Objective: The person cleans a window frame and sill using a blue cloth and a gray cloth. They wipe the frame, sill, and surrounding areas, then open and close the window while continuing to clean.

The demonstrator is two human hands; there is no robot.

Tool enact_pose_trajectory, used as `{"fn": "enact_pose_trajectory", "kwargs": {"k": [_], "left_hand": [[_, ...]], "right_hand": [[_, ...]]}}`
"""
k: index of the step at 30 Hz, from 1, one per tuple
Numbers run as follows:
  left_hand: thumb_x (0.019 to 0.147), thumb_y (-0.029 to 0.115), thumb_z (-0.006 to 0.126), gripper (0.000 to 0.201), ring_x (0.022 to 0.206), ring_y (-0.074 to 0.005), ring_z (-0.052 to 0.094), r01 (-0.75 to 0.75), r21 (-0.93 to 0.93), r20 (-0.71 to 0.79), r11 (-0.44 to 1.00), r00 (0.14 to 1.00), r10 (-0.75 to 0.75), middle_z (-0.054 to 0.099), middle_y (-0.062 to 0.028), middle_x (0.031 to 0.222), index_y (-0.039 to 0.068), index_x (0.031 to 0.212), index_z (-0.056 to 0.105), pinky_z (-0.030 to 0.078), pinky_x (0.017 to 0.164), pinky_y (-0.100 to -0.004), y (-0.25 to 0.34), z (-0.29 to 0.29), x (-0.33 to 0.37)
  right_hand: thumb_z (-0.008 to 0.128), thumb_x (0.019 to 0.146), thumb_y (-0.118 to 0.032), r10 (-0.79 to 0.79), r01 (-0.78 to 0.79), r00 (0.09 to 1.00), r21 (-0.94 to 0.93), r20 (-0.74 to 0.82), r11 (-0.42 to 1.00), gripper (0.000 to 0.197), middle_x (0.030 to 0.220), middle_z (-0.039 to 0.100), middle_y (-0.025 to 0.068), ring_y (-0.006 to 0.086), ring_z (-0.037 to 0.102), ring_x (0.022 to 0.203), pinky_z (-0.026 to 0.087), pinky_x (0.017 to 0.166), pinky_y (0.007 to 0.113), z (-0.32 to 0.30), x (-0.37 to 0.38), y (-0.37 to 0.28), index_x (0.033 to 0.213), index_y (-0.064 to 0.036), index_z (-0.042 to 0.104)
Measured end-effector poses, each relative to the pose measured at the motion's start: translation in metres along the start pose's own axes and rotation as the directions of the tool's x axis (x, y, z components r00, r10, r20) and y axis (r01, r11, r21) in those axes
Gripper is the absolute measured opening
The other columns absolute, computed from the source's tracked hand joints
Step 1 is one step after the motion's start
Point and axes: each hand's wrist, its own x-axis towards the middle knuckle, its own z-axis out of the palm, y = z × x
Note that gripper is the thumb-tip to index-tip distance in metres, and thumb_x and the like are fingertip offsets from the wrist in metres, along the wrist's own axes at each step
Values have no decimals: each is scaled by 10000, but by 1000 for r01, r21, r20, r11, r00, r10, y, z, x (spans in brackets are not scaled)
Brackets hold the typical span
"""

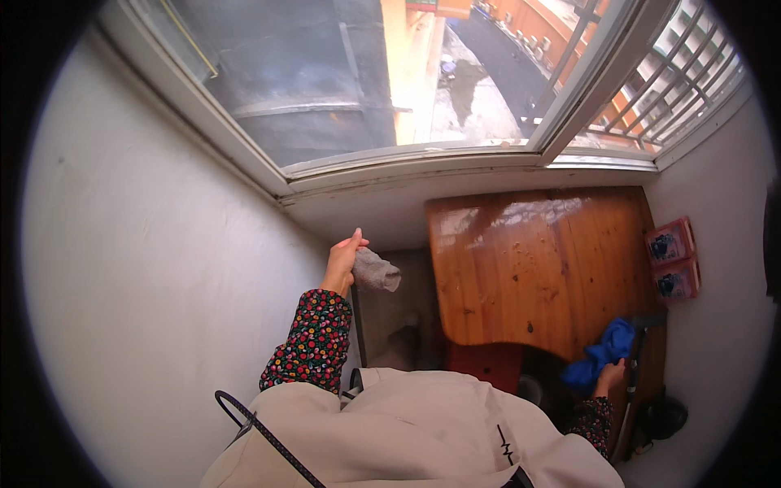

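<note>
My left hand is raised beside the left wall, its fingers closed on a crumpled grey cloth. The loose end of that cloth hangs to the right of the fingers, left of the wooden table. Down at the lower right, my right hand grips a bunched blue cloth at the table's near right edge. Part of the blue cloth spreads over the tabletop and part hangs past the edge. Flowered sleeves cover both forearms.
A window frame runs along the far side above the table. Two red packages are by the right wall. A long dark-and-silver rod and a black rounded object sit at the lower right. Something red shows under the table.
</note>
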Motion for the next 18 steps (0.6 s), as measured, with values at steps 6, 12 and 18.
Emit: {"fn": "enact_pose_trajectory", "kwargs": {"k": [6,12,18], "left_hand": [[875,360,599,349,579,-136,544,51,23,32,998,998,-52,564,-46,671,12,853,601,463,543,-267,-21,-14,25],[876,355,599,344,570,-131,541,74,55,167,996,983,-82,567,-49,672,12,869,608,454,528,-258,-9,20,125],[876,376,593,358,586,-123,537,117,0,219,993,969,-114,576,-56,700,19,873,618,451,540,-258,3,28,135]], "right_hand": [[490,765,-75,-100,112,988,94,-118,989,431,1159,563,211,371,535,1054,410,908,403,-60,-3,-32,1187,-4,537],[495,754,-46,-261,236,965,426,1,873,423,1105,595,225,343,564,1041,414,891,377,-73,-23,-124,1171,14,536],[496,769,-62,-66,74,972,25,-227,997,406,1121,590,218,365,555,1037,421,902,401,-56,-31,-136,1169,-29,558]]}}
